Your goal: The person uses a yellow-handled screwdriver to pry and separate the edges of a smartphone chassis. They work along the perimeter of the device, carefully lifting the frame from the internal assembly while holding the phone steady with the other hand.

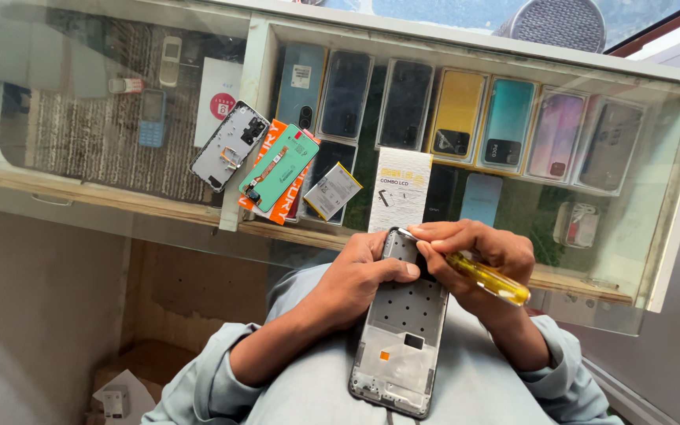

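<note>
A grey phone frame [400,338] with its screen removed rests on my lap, top end toward the glass counter. My left hand [360,275] grips the frame's upper left side, thumb lying across it. My right hand [478,252] holds a screwdriver with a clear yellow handle [488,278], its tip set at the frame's top edge. On the counter glass lie a green phone back panel [279,166], a silver phone mid-frame [230,146], a phone battery [332,191] and a white parts box [400,189].
A glass display counter [670,236] holds rows of coloured phone back covers [460,114] and small keypad phones [151,118]. A cardboard box [123,389] sits on the floor at lower left. A grey wall runs along the right.
</note>
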